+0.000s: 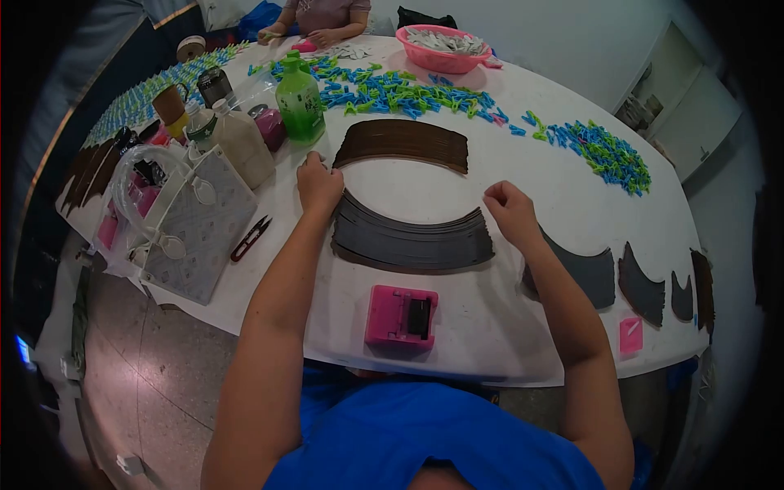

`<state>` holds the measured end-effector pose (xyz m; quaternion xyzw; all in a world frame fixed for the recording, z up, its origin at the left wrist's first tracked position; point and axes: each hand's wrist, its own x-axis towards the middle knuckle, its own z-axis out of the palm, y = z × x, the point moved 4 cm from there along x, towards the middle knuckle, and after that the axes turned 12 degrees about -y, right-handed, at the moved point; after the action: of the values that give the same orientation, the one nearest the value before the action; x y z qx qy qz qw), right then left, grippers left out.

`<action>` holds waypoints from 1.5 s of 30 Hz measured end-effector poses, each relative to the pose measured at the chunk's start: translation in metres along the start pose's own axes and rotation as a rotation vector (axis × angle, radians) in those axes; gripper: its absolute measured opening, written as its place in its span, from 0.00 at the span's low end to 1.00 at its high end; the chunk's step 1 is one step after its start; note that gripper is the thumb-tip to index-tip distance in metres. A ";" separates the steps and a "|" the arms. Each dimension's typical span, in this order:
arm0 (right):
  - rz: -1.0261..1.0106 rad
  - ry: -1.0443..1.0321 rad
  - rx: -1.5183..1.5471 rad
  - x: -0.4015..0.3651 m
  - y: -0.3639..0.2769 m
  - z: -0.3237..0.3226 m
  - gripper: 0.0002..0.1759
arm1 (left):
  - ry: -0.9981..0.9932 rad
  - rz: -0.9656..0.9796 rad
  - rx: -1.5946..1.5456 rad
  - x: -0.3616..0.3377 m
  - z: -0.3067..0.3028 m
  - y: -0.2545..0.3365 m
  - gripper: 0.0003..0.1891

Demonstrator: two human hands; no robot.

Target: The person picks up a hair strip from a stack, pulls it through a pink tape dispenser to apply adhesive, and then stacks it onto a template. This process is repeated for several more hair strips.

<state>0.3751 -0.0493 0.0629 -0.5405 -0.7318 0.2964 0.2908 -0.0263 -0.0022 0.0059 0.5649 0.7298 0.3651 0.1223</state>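
A stack of dark grey curved strips (412, 241) lies on the white table in front of me, bowed toward my body. Beyond it is a brown curved piece (400, 145) with a ridged, fanned surface, arched the other way. My left hand (320, 186) is closed beside the left ends of both, its fingertips mostly hidden. Just off the right end of the grey stack, my right hand (511, 214) is closed in a pinch. I cannot tell what, if anything, is between the fingers.
Near me stands a pink tape dispenser (402, 317). Left are thread snips (251, 238), a clear handled bag (200, 220) and a green bottle (300, 102). Blue and green clips (604, 155) cover the far side by a pink basin (441, 55). Another person (327, 20) sits opposite.
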 end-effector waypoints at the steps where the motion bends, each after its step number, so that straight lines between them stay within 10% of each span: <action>1: 0.001 0.002 -0.004 -0.020 -0.013 -0.003 0.09 | -0.003 -0.006 -0.004 0.000 -0.001 0.000 0.19; 4: 0.082 -0.128 0.043 -0.071 -0.024 0.008 0.08 | -0.004 0.011 -0.035 0.002 0.000 -0.005 0.19; 9: -0.418 0.015 -0.373 -0.111 -0.033 0.030 0.06 | 0.030 0.110 -0.210 0.000 -0.001 -0.017 0.17; 26: -0.525 0.138 -0.503 -0.113 -0.013 0.043 0.06 | -0.219 0.085 -0.544 -0.135 -0.063 0.016 0.04; 32: -0.571 0.094 -0.666 -0.113 -0.042 0.035 0.06 | -0.297 0.307 -0.297 -0.172 -0.079 0.059 0.06; 37: -0.608 -0.027 -0.649 -0.120 -0.108 0.029 0.07 | -0.173 0.918 -0.133 -0.212 -0.080 0.134 0.06; 45: -0.542 -0.087 -0.160 -0.146 -0.133 0.032 0.07 | -0.368 0.962 0.241 -0.229 -0.101 0.161 0.02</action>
<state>0.3050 -0.2261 0.1263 -0.3333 -0.8823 0.1721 0.2842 0.1082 -0.2361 0.1314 0.9007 0.3917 0.1881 0.0012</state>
